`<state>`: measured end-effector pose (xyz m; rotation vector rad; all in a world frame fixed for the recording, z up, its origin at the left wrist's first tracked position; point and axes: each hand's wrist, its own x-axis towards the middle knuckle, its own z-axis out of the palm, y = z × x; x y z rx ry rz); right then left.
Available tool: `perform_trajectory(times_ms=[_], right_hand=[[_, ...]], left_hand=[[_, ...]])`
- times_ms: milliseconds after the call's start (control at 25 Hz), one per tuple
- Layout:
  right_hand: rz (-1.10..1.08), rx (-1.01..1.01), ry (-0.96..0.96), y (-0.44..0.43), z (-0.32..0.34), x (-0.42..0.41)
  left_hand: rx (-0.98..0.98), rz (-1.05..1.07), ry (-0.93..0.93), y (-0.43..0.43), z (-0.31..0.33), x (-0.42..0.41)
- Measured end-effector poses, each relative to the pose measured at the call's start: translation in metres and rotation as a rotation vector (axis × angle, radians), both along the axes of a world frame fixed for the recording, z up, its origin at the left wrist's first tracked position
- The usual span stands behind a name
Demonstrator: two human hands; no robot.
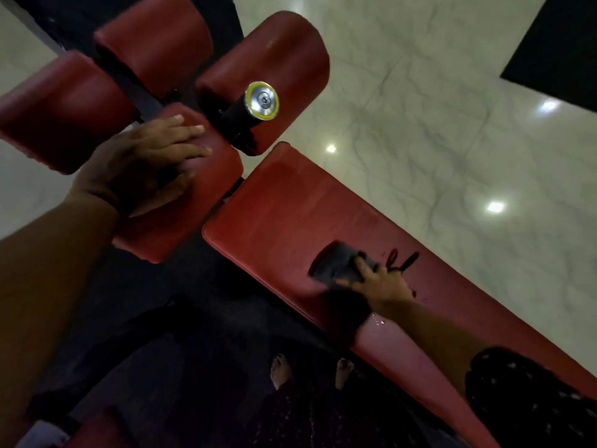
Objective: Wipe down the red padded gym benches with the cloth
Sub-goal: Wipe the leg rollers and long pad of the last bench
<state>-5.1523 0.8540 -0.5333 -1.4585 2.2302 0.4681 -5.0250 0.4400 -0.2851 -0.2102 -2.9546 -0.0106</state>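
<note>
A long red padded bench [281, 208] runs from the centre down to the lower right. My right hand [378, 282] presses a dark grey cloth [336, 265] flat onto its middle, fingers gripping the cloth. A torn dark gash [402, 261] in the padding lies just beyond that hand. My left hand [145, 156] rests palm down, fingers spread, on the small red seat pad [193, 202] to the left of the bench.
Red cylindrical roller pads [274, 63] [151, 43] [55, 108] stand above the seat, with a black post capped by a silver and yellow disc [262, 100]. Glossy white marble floor [436, 124] lies to the right. My bare feet [281, 370] stand on dark matting below.
</note>
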Motion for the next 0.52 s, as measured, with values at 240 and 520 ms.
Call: perform_trajectory(times_ms=[240,520], right_hand=[[-0.636,0.010,-0.080,-0.027,0.011,-0.107],[-1.268,-0.315,-0.372,-0.040,0.008,-0.030]], left_hand=[[-0.055,0.028,0.007,0.000,-0.005,0.003],[-0.066,0.018,0.008,0.002,-0.001,0.004]])
